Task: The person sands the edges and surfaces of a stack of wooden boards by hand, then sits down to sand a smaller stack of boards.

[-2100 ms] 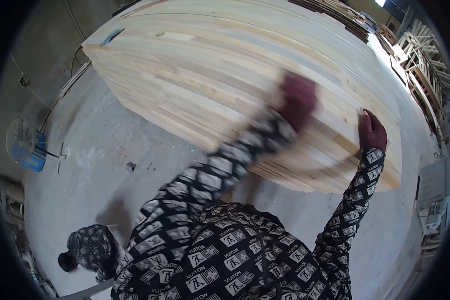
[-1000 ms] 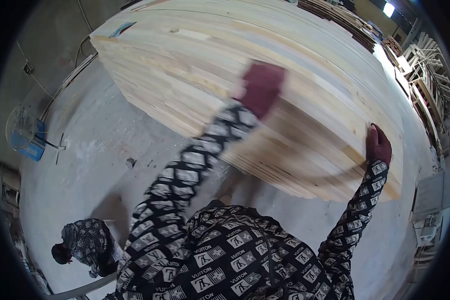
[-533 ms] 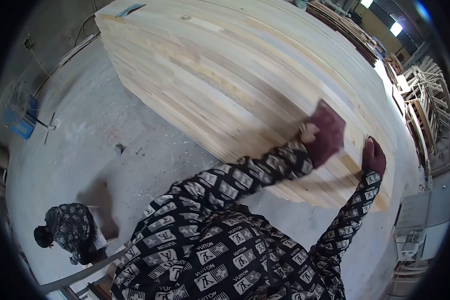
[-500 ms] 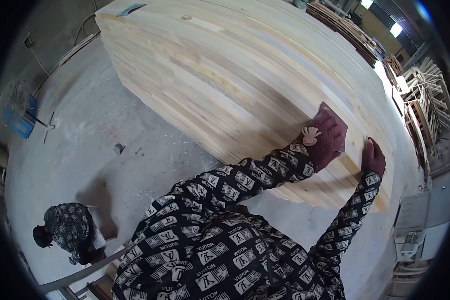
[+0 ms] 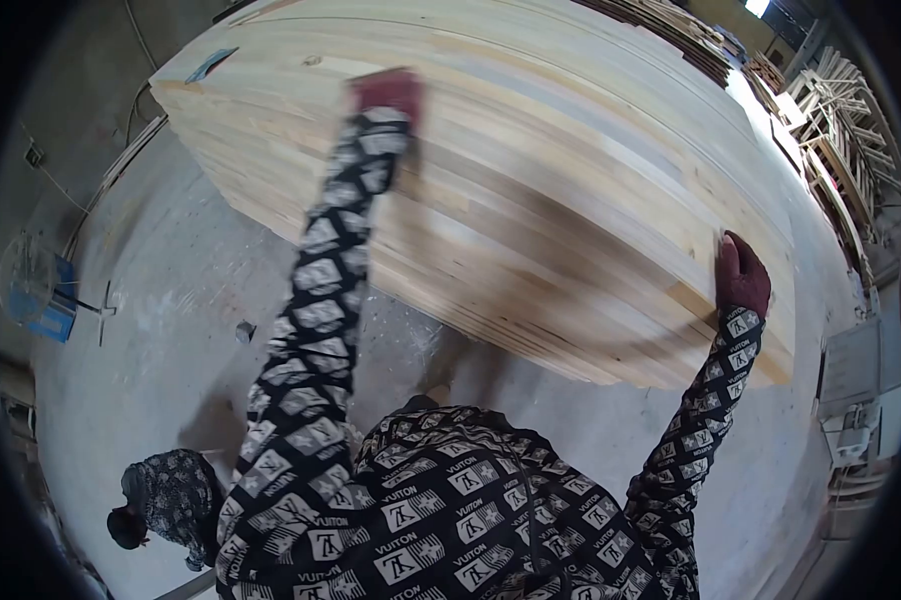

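Your left hand (image 5: 389, 92) is far out on the boards (image 5: 571, 150), too blurred to tell its grip; your right hand (image 5: 742, 275) lies flat, open, near their right end.

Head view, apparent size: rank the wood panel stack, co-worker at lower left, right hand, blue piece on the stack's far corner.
1. wood panel stack
2. co-worker, though farther from the camera
3. right hand
4. blue piece, smallest
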